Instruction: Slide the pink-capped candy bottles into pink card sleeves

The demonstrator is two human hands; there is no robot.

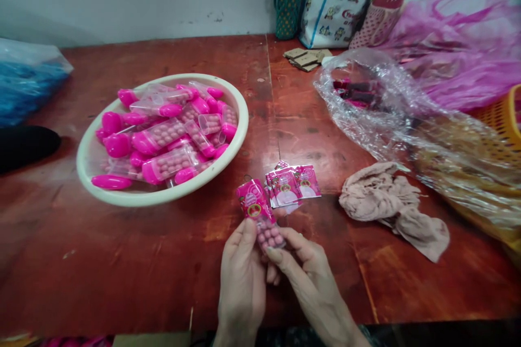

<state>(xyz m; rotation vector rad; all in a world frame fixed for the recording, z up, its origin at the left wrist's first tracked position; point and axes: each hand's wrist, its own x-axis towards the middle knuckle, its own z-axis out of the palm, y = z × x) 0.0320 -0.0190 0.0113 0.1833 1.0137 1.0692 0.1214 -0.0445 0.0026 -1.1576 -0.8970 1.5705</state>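
Note:
Between my two hands is a small clear container of pink beads (269,235), with a printed pink label (253,198) on its upper part. My left hand (241,271) grips it from the left, thumb on the front near the label's lower edge. My right hand (311,265) pinches its lower right end between thumb and fingers. Just beyond lies a loose pile of printed pink labels (285,186) on the table. To the left, a cream basin (163,198) holds many similar clear containers with bright pink caps (163,138).
A crumpled beige cloth (378,195) lies right of the labels, near a clear plastic bag (358,135). Behind are cardboard pieces (305,58), a white printed bag (336,2), a bottle (385,5) and a pink bag (459,49). A blue-filled bag (28,84) sits far left.

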